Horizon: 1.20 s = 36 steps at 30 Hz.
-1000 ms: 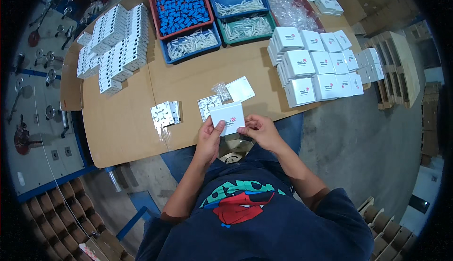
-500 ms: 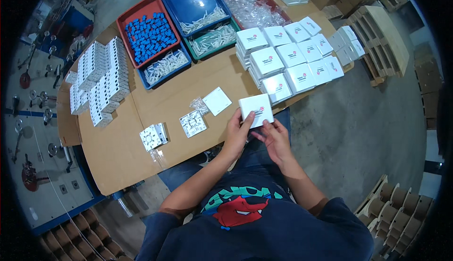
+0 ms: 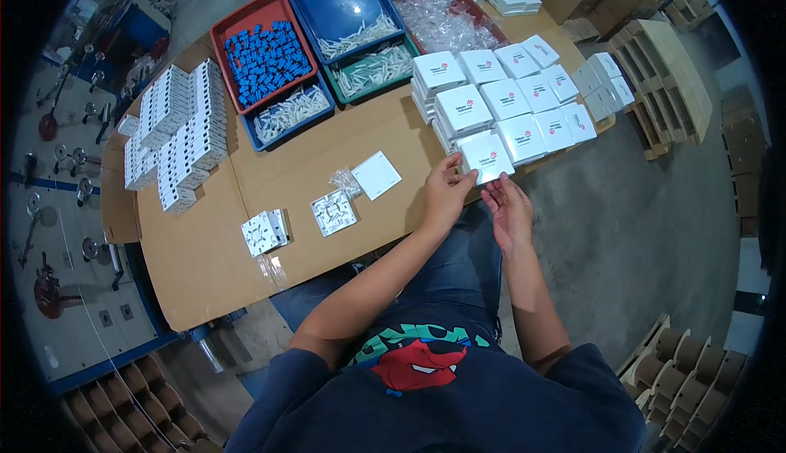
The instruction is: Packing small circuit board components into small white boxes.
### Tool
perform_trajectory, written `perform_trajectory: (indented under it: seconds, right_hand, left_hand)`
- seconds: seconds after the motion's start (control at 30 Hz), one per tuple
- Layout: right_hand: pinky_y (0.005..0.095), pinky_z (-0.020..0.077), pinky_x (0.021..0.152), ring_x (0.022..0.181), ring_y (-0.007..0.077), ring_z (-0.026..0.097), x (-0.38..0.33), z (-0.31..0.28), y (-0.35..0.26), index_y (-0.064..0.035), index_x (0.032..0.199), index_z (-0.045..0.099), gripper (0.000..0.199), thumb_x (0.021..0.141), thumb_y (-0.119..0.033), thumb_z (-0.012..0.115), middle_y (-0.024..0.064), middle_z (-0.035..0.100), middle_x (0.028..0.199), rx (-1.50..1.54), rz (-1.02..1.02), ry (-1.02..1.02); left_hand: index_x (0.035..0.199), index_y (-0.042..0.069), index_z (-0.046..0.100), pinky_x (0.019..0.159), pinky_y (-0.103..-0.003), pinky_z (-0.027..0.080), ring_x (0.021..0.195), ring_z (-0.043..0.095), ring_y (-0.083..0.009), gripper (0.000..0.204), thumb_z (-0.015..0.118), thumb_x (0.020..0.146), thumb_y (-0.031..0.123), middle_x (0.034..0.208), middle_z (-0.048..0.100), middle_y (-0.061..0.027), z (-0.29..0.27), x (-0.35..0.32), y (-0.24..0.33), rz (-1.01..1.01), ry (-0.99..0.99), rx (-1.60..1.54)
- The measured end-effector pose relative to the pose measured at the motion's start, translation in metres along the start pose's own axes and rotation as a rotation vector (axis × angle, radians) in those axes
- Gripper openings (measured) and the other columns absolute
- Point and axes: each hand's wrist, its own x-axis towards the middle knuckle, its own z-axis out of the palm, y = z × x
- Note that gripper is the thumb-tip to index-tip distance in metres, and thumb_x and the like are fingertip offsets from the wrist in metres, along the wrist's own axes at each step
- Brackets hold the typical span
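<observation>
A white square plastic box (image 3: 486, 156) with a small red mark lies at the near corner of the stacked white boxes (image 3: 524, 133). My left hand (image 3: 447, 195) pinches its left side and near edge between thumb and fingers. My right hand (image 3: 511, 211) has its fingertips on the box's near right edge, palm partly turned up. Left of my hands on the cardboard top lie a flat white cover (image 3: 377, 175), a white plate with cut-outs (image 3: 334, 213) and a small clear bag (image 3: 345, 181) of small parts.
A short stack of white plates (image 3: 264, 233) sits near the front edge, with taller stacks (image 3: 176, 129) far left. Behind stand a red tray (image 3: 231, 27) of blue parts, a blue tray (image 3: 332, 2) with white plugs, and a heap of clear bags (image 3: 446, 20). A wooden pallet (image 3: 667, 76) stands right.
Both hands have moved right and slightly away from me, carrying the white box from over the table's front edge to the near corner of the stacked boxes.
</observation>
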Motion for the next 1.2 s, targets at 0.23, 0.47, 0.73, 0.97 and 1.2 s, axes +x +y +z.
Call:
perform_trajectory:
  seconds: [0.23,0.47,0.73,0.97,1.2]
  right_hand:
    - [0.0356,0.0568,0.082,0.095,0.0214,0.068,-0.009,0.003,0.002,0.0000,0.111,0.061,0.020,0.096,-0.012,0.066,0.0121,0.068,0.106,0.014,-0.066,0.054]
    - [0.0320,0.0536,0.069,0.079,0.0183,0.066,-0.044,0.022,0.059,-0.0018,0.106,0.065,0.019,0.097,-0.018,0.063,0.0114,0.070,0.092,-0.976,-0.134,-0.339]
    - [0.0478,0.0512,0.082,0.096,0.0380,0.064,0.019,0.112,0.136,0.0003,0.111,0.059,0.048,0.082,-0.034,0.077,0.0201,0.062,0.103,-1.654,-0.700,-0.337]
    - [0.0422,0.0534,0.082,0.098,0.0329,0.066,0.071,0.090,0.135,0.0003,0.111,0.057,0.050,0.078,-0.026,0.082,0.0129,0.066,0.110,-1.262,-0.293,-0.411]
    - [0.0381,0.0549,0.080,0.100,0.0231,0.066,0.018,0.101,0.086,-0.0013,0.121,0.056,0.033,0.091,-0.009,0.066,0.0089,0.066,0.113,-0.031,0.341,-0.459]
  left_hand:
    - [0.123,0.000,0.059,0.077,-0.026,0.051,0.088,0.059,-0.0115,0.035,0.069,0.091,0.011,0.111,0.062,-0.0073,-0.022,-0.022,-0.003,0.034,0.046,-0.013]
    - [0.113,0.001,0.060,0.082,-0.036,0.049,0.096,0.059,-0.0264,0.029,0.065,0.086,0.010,0.104,0.060,-0.0137,-0.162,-0.053,-0.013,0.332,0.535,0.712]
    - [0.124,0.001,0.056,0.096,-0.045,0.042,0.109,0.057,-0.0376,0.064,0.080,0.078,0.038,0.112,0.060,-0.0189,-0.226,-0.067,0.006,0.034,0.713,1.097]
    - [0.112,-0.001,0.060,0.074,-0.038,0.052,0.084,0.067,-0.0255,0.063,0.088,0.071,0.038,0.092,0.069,-0.0124,-0.248,-0.048,-0.022,-0.002,0.616,0.995]
    - [0.102,-0.003,0.061,0.071,-0.030,0.053,0.089,0.066,-0.0156,0.023,0.067,0.087,0.014,0.100,0.067,-0.0088,-0.251,-0.058,-0.011,-0.157,0.448,0.093]
